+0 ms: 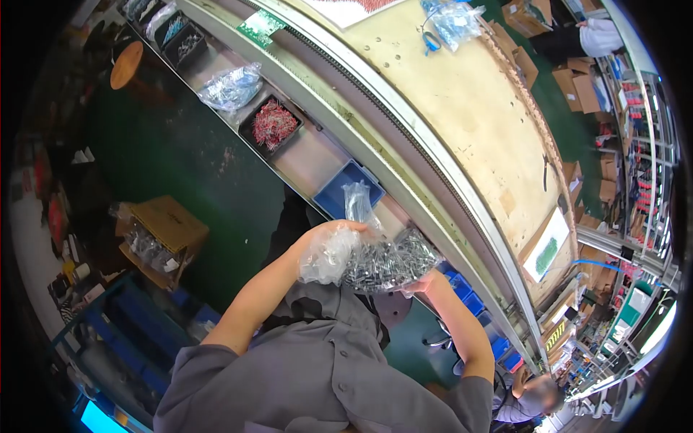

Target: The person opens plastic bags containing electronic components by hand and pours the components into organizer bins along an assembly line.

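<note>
A clear plastic bag (390, 264) full of small dark metallic parts hangs between my two hands at the front edge of the bench. My left hand (345, 229) is closed on the bag's gathered, crumpled plastic side. At the bag's right end, my right hand (423, 283) grips the filled part from below. A blue tray (333, 196) lies just beyond the bag, and a clear plastic end of the bag reaches over its rim. Most of my fingers are hidden behind the plastic.
A black bin of red parts (273, 124), a bag of blue parts (232, 88) and dark bins (185, 47) line the shelf. A conveyor rail (433, 166) runs behind it. Blue bins (464, 292) and a seated person (530, 397) are at right.
</note>
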`<state>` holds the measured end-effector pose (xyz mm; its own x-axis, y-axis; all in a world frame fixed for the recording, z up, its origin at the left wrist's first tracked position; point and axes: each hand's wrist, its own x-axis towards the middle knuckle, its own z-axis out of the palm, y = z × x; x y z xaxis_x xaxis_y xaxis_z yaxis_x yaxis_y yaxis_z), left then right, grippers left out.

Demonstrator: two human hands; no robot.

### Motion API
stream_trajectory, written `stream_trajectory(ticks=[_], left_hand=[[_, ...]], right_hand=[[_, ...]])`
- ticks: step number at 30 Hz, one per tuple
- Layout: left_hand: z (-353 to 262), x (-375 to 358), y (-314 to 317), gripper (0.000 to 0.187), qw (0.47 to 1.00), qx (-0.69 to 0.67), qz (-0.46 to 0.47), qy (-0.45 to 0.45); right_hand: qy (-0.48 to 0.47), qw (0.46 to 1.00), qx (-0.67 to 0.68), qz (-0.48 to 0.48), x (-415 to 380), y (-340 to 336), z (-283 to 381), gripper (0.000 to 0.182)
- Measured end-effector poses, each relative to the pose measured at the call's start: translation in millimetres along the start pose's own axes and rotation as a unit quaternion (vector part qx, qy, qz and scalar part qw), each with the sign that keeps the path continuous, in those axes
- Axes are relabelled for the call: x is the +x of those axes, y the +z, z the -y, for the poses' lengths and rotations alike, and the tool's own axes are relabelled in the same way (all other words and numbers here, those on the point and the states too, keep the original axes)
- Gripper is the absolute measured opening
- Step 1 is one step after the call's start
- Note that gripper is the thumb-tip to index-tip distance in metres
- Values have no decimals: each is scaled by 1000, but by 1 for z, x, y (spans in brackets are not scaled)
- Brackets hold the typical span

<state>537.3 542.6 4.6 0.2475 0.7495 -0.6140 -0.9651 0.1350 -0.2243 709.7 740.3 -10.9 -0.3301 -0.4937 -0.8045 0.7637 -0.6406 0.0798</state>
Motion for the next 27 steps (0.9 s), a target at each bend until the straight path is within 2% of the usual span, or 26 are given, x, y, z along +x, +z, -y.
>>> stream_trajectory(ticks=[1,3,4,5,6,7,8,9,11,12,13,14,15,16,17,18,19,21,22,24,25,26,27], left_hand=[[-7,2,-4,26,1000,-3,1,-2],[-18,16,-31,35,994,86,-57,-47],[-27,43,-90,50,959,39,248,-130],[-25,35,-79,55,972,132,181,-76],[-21,25,-66,59,968,222,110,-22],[-16,22,-73,68,969,204,137,-27],[-13,20,-81,69,972,200,124,-19],[-13,15,-83,70,974,197,111,-11],[-15,8,-84,68,976,198,91,-16],[-16,8,-92,69,982,164,94,-25],[-16,10,-98,69,986,129,96,-34],[-16,16,-102,71,979,136,152,3],[-15,24,-114,71,979,134,152,2],[-13,35,-126,73,982,147,113,-15],[-12,44,-139,75,984,161,75,-31],[-15,30,-116,74,987,140,81,-11],[-16,31,-113,74,987,139,81,-11],[-21,33,-108,73,979,155,132,-3],[-22,34,-104,71,979,149,137,4],[-24,39,-97,70,981,153,114,29],[-26,35,-86,69,982,158,90,51],[-31,29,-77,66,982,179,52,31],[-29,36,-77,64,986,155,59,37]], right_hand=[[-5,1000,9,1,4,-3,3,22],[0,1000,21,-10,9,-9,13,24],[-7,999,51,-17,10,2,20,25],[-14,996,81,-24,10,12,25,26],[-12,996,82,18,12,17,34,28],[-17,996,91,-8,12,24,38,28],[-21,994,99,-33,16,31,42,27],[-61,997,31,-32,25,35,40,27],[-52,996,77,13,36,41,46,32],[-63,995,78,-2,37,45,49,35],[-73,996,44,-27,39,46,52,37],[-82,995,9,-52,42,45,53,38],[-120,990,-59,-52,47,33,53,38],[-118,990,-58,-53,42,46,57,38],[-165,957,-224,-82,32,60,61,41],[-206,894,-384,-108,24,76,66,43],[-204,894,-384,-108,17,87,68,43],[-117,880,-437,-144,9,102,71,46],[-277,780,-545,-131,12,96,64,48],[-309,726,-593,-162,9,96,58,49],[-222,792,-537,-188,2,106,62,47],[-220,793,-537,-188,2,105,61,47],[-214,797,-531,-192,1,104,62,45]])
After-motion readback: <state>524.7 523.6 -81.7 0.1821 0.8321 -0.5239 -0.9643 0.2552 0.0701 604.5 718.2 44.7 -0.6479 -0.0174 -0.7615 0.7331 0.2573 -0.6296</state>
